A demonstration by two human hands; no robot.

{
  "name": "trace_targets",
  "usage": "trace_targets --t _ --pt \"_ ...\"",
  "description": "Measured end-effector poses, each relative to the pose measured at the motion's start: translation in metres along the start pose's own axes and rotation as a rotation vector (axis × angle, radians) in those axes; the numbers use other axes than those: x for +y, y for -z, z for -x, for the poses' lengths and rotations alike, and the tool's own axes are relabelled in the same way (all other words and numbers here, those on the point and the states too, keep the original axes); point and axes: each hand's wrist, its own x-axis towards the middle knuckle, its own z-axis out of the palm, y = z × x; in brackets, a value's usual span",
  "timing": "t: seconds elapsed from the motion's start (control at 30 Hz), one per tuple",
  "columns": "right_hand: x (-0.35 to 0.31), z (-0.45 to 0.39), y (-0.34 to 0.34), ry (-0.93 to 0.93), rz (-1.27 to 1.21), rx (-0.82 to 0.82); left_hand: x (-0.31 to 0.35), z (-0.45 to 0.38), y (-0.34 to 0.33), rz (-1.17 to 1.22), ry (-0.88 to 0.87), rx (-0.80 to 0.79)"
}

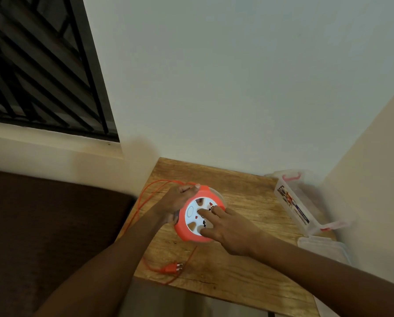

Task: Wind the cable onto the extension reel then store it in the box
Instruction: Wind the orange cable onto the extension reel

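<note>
Winding was under way: my left hand gripped the reel, right hand's straight fingers on its face; next I judged, turn in the slack cable.

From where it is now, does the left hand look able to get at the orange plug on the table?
Probably yes. The plug lies bare on the table, nearer the person than the reel, with nothing over it. But the left hand holds the reel's rim and would have to let go first.
</note>
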Motion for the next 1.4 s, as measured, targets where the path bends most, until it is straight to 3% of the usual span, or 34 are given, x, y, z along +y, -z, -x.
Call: trace_targets --t 0.37,0.6,0.9,1.03,1.17,1.23,1.3,1.4 --pt "-0.01 -0.007 0.015 0.103 0.129 -0.043 -0.009 0.012 0.001 -0.058 0.012 -0.03" --pt "-0.028 -0.022 0.024 -0.144 -0.011 -0.046 -0.009 0.015 -0.002 -0.039 -0.014 0.001" --pt "-0.02 -0.033 0.011 -0.205 0.114 -0.149 -0.008 0.01 -0.006 0.031 -0.037 0.045" --pt "-0.012 -0.042 -0.002 -0.424 -0.239 -0.125 -0.015 0.002 -0.004 0.146 -0.019 0.123" --pt "-0.012 -0.046 -0.011 -0.766 -1.162 -0.068 -0.022 -0.008 -0.006 0.262 -0.007 0.189" --pt "-0.014 -0.048 -0.015 -0.848 -1.404 -0.024 -0.023 -0.014 -0.007 0.264 0.004 0.194" --pt "-0.018 -0.048 -0.021 -0.863 -1.43 -0.021 -0.024 -0.019 -0.006 0.249 0.02 0.177" --pt "-0.011 -0.04 -0.026 -0.753 -1.073 0.094 -0.021 -0.027 0.0 0.26 0.052 0.159"
